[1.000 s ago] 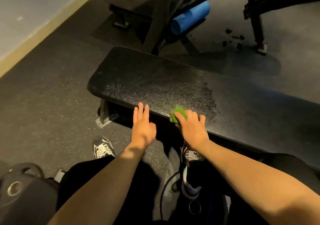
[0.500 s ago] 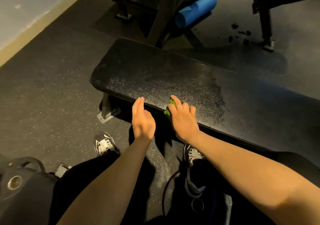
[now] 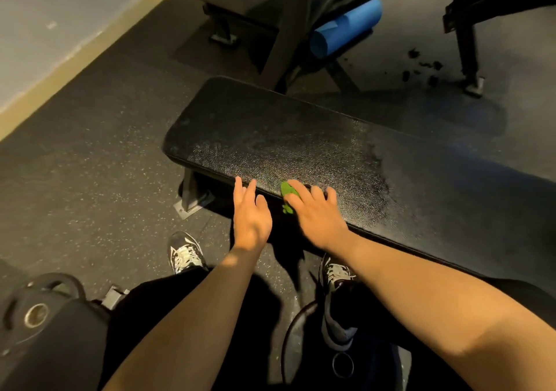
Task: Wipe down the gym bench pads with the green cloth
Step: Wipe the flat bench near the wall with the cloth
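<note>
Dim, warm light glints off the bench pad (image 3: 301, 150), both forearms throw hard shadows onto the speckled floor (image 3: 90, 180), and the wide lens bends the edges.

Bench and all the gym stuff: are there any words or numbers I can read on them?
None can be read.
Bench: plain black, no label.
Blue roller: no print.
Shoes: pattern only, no letters to make out.
Weight plate: too dark to tell.
</note>
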`<state>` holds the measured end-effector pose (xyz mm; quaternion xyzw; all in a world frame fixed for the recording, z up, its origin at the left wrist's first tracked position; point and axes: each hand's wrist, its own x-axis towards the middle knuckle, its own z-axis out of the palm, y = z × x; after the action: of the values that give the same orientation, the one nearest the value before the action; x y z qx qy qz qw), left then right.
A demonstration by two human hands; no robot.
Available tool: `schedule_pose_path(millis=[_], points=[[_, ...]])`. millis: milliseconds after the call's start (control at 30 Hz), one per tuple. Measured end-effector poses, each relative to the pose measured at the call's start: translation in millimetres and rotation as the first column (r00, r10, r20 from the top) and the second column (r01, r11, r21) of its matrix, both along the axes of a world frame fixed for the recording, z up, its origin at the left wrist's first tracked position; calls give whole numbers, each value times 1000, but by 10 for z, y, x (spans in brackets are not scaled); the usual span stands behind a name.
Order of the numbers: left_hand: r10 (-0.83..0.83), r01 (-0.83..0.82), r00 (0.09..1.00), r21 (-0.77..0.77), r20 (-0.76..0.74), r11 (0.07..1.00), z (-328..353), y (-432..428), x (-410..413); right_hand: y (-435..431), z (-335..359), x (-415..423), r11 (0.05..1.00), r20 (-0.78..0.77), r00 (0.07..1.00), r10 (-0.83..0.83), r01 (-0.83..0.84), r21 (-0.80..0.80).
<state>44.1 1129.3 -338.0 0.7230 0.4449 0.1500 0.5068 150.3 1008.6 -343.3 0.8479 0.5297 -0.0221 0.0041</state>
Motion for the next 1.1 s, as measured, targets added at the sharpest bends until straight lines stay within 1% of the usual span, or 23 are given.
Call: schedule_pose_path(millis=[100,233,333,367,433,500,567,633,667,700,733,767,800,833,867,900,933,967,1000,1033,1067,1100], points=[[-83,80,995,-58,-55,995,96,-110,-76,-447,5,49,998,48,997,-52,54,-26],[-252,244,965,-111,-67,963,179,-305,-244,-922,76,32,975,-18,978,-207,204,-92],[-320,300,943,-175,-95,938,248,-487,-329,-1100,190,-36,944,-57,949,-311,302,-130],[-340,313,936,-224,-95,923,269,-563,-340,-1103,242,-83,940,-87,940,-329,317,-127],[-344,306,939,-393,-28,867,331,-731,-327,-1067,327,-212,951,-169,936,-307,297,-85],[-290,258,956,-559,32,788,411,-907,-304,-1016,388,-374,976,-251,944,-215,220,-11],[-237,197,971,-659,29,726,439,-1035,-302,-977,404,-541,984,-350,927,-134,167,65],[-168,131,985,-752,27,646,410,-1060,-289,-931,422,-630,972,-507,855,-111,201,125],[-127,109,991,-782,39,614,355,-1052,-273,-923,456,-647,969,-586,801,-120,223,108],[-98,111,993,-792,65,601,300,-1025,-244,-915,506,-644,969,-647,751,-129,234,79],[-91,125,992,-773,88,622,253,-1001,-205,-912,556,-611,971,-688,713,-135,233,51],[-68,112,994,-736,89,667,224,-995,-160,-912,609,-561,976,-706,697,-126,216,39],[8,55,996,-695,87,717,173,-988,-91,-907,634,-485,981,-699,707,-108,188,39],[123,-38,989,-652,84,757,142,-984,-25,-897,649,-406,986,-664,744,-75,153,59],[251,-141,964,-633,87,761,116,-977,12,-889,642,-331,989,-605,794,-58,130,76],[372,-235,924,-642,85,730,117,-951,85,-878,635,-223,987,-535,842,-71,136,84],[482,-305,872,-668,91,678,120,-925,175,-885,611,-115,984,-473,874,-111,163,71],[554,-362,829,-685,74,632,102,-887,286,-915,560,-6,980,-419,893,-163,196,37],[605,-402,794,-696,58,595,103,-843,369,-945,533,58,978,-363,911,-195,208,-1],[625,-426,780,-707,29,564,100,-810,459,-989,494,121,976,-328,920,-215,213,-44],[626,-442,779,-713,-5,544,87,-792,550,-1026,456,172,974,-313,923,-225,211,-80],[623,-440,782,-729,-25,524,59,-802,635,-1061,435,208,971,-334,912,-238,216,-100]])
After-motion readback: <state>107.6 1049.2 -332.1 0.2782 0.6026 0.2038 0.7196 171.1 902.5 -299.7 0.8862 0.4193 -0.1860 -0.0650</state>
